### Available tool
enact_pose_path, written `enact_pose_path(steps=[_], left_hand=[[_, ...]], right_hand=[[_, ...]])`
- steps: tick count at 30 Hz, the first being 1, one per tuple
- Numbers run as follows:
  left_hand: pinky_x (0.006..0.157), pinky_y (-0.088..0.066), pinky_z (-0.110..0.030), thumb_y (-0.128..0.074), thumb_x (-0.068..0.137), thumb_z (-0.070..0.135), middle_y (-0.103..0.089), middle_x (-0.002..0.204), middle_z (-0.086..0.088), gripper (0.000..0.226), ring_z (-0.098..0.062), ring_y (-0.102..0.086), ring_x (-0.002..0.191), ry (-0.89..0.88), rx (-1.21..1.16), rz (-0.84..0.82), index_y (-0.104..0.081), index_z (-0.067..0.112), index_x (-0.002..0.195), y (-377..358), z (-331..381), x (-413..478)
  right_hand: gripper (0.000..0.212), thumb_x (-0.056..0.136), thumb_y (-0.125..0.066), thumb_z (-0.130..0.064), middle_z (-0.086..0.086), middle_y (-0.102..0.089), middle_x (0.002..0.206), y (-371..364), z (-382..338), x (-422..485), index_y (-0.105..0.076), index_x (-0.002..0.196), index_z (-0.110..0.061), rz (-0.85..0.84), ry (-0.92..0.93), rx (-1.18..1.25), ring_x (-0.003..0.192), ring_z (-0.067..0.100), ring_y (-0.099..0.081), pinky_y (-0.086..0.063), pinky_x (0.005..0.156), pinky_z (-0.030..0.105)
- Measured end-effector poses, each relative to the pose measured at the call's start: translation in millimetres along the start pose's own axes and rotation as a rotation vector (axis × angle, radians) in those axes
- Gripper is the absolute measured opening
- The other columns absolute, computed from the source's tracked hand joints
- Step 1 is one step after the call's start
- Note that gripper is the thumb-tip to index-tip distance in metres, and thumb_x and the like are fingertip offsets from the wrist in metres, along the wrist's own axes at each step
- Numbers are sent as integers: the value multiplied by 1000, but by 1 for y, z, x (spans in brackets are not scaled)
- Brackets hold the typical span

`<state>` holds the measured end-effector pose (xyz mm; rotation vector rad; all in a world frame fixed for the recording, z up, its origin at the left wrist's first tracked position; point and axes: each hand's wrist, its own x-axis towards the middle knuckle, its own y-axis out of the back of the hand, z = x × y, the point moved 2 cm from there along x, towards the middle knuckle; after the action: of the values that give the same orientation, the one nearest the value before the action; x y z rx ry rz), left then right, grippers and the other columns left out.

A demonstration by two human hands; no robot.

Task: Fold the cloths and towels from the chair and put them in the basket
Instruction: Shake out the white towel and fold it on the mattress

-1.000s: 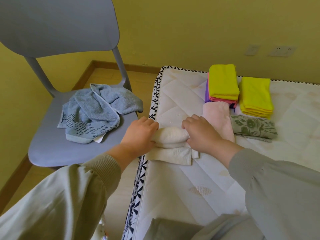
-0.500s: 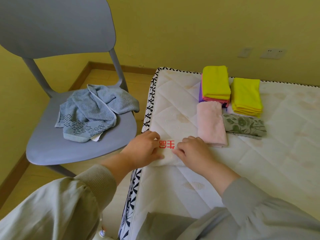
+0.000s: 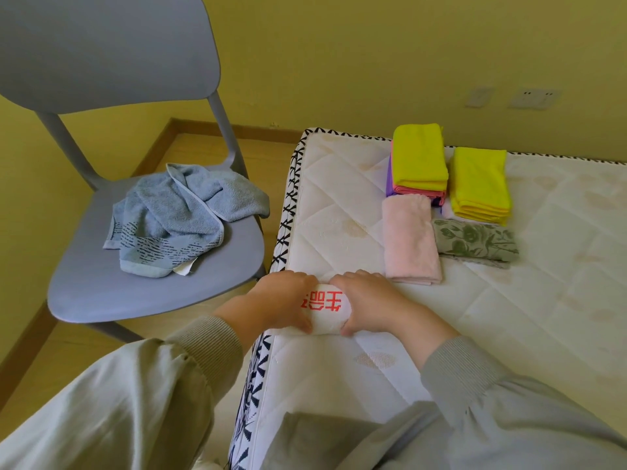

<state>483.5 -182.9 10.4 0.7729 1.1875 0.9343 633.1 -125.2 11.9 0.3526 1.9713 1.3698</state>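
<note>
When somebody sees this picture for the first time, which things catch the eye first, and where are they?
The left hand and right hand grip a folded white towel with red characters at the left edge of the mattress. Bright yellow folded cloths stand out at its far end. A crumpled blue towel lies on the grey chair beside it.

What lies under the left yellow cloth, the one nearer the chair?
Under the left yellow cloth lie a coral-pink cloth and a purple cloth; only their edges show. The rest is covered.
</note>
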Motion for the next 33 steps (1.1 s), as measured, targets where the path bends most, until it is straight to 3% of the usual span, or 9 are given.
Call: enact_pose_path(steps=[8, 11, 16, 19, 21, 23, 26, 30, 33], left_hand=[[89, -50, -33, -75, 75, 43, -57, 119, 1, 72, -19, -56, 105, -84, 217, 14, -39, 22, 133, -3, 4, -12], [87, -51, -32, -71, 79, 42, -59, 118, 1, 66, -19, -58, 104, -78, 199, 44, -38, 22, 132, -7, 1, -19], [83, -52, -31, -70, 79, 40, -64, 110, 3, 53, -18, -62, 98, -39, 100, 104, -46, 24, 123, -10, -2, -27], [80, -53, -28, -75, 73, 37, -65, 101, 7, 45, -14, -62, 92, 23, -97, 86, -53, 25, 110, -10, -8, -30], [79, -54, -27, -82, 67, 31, -66, 95, 9, 43, -11, -63, 90, 102, -387, 73, -58, 25, 102, -13, -16, -34], [74, -52, -21, -86, 63, 21, -66, 92, 10, 43, -7, -62, 88, 169, -653, 93, -60, 26, 97, -17, -20, -39], [68, -46, -14, -87, 61, 14, -66, 92, 10, 45, -4, -61, 86, 180, -814, 112, -60, 26, 95, -21, -18, -38], [78, -49, -21, -84, 64, 6, -67, 99, 3, 45, -12, -61, 95, 200, -1029, 53, -60, 26, 97, -18, -12, -35], [87, -53, -32, -86, 57, 7, -69, 103, -3, 53, -22, -63, 102, 230, -1288, 101, -62, 23, 101, -14, -9, -32]], right_hand=[[48, 75, -71, -31, -1, -55, 103, -5, 1, -12, -46, 114, -20, 0, -1, -111, 98, 22, -52, -36, 74, 31], [41, 75, -69, -24, 0, -58, 97, -8, 5, -18, -48, 110, -18, -30, -50, -57, 86, 21, -57, -40, 63, 30], [36, 72, -67, -17, -2, -60, 93, -7, 8, -25, -50, 103, -22, -130, -116, 132, 79, 18, -61, -49, 58, 28], [35, 69, -72, -13, -3, -61, 92, -9, 23, -31, -57, 100, -20, -118, -165, 403, 82, 15, -61, -47, 60, 22], [40, 66, -78, -4, 0, -66, 93, -10, 36, -37, -64, 102, -16, -77, -219, 818, 85, 15, -63, -51, 69, 21], [43, 64, -79, 4, 10, -70, 103, -8, 47, -40, -67, 102, -11, -15, -235, 1219, 95, 22, -65, -53, 86, 31], [43, 67, -74, 9, 19, -66, 113, -10, 51, -37, -65, 107, -5, 4, -237, 1464, 104, 28, -62, -48, 97, 40], [47, 67, -74, 1, 15, -67, 110, -12, 50, -34, -61, 112, -1, 60, -236, 1752, 101, 25, -64, -51, 93, 37], [28, 75, -68, -4, 9, -72, 95, -6, 51, -34, -65, 102, -6, 194, -244, 1909, 90, 19, -68, -57, 75, 29]])
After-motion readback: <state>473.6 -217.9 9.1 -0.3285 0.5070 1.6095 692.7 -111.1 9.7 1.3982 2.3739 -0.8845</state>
